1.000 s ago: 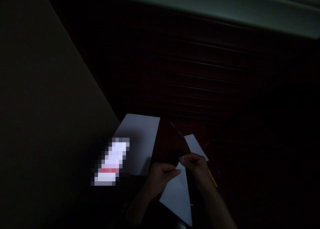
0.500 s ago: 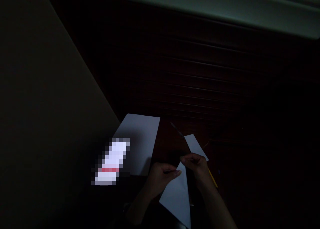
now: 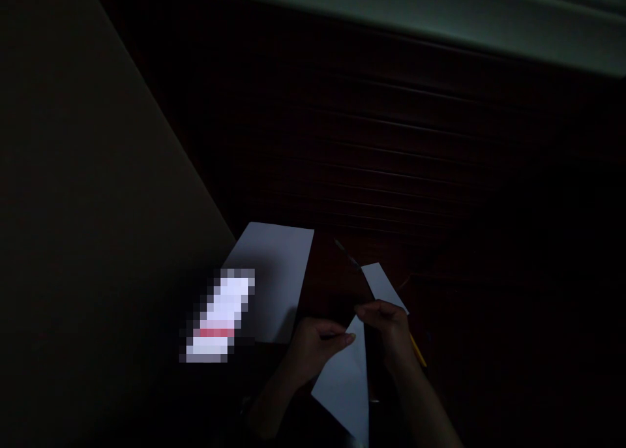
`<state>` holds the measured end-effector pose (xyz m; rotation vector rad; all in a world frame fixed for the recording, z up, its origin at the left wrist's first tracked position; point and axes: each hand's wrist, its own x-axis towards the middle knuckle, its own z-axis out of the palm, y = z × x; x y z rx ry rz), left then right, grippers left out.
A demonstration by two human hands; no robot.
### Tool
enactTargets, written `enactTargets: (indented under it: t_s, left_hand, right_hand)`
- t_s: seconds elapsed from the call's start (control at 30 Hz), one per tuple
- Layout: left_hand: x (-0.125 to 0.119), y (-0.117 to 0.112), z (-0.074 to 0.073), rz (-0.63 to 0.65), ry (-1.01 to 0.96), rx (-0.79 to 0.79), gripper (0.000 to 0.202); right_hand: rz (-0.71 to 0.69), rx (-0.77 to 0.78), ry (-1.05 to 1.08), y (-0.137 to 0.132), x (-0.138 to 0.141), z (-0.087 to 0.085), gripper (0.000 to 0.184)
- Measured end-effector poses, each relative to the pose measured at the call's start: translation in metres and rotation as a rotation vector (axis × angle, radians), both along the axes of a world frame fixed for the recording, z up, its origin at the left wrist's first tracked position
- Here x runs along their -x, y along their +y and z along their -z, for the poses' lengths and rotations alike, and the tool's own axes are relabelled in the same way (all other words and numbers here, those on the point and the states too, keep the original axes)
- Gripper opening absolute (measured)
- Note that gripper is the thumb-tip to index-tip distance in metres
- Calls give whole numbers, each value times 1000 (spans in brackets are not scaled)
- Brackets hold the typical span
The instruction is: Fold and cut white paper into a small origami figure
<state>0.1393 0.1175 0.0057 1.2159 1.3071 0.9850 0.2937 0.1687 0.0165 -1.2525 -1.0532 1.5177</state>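
A white piece of paper (image 3: 345, 383), folded to a narrow point at its far end, is held up between both hands. My left hand (image 3: 315, 347) pinches its left edge near the point, thumb on top. My right hand (image 3: 388, 327) is closed on the tip of the paper with thumb and finger. A smaller white paper piece (image 3: 381, 285) lies just beyond my right hand, which covers part of its near end. Beside my right wrist a yellow stick-like thing (image 3: 418, 351), perhaps a pencil, shows in part.
To the left lies a larger white sheet (image 3: 278, 272), with a bright pixelated screen-like shape (image 3: 220, 317) in front of it. A thin pen-like object (image 3: 346, 253) rests on the dark wooden surface (image 3: 325, 285). A pale wall or panel (image 3: 98, 207) rises at the left. The scene is very dim.
Both hands keep their pinch on the folded paper. Its near right edge has shifted slightly left; otherwise hardly anything differs.
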Motion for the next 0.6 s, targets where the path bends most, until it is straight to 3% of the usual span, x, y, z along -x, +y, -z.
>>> enactTargets:
  t_s: [0.23,0.4,0.6]
  left_hand:
    - [1,0,-2,10,8,0,28]
    - [2,2,-2,-19,-28,26,27]
    - [4,2,1,-32,-35,36,28]
  right_hand:
    - [-6,-79,-109,2,1,-2,16]
    - [-131,-90,-126,0,2,-10,17]
    - [-127,-57,-145,1,0,-2,16]
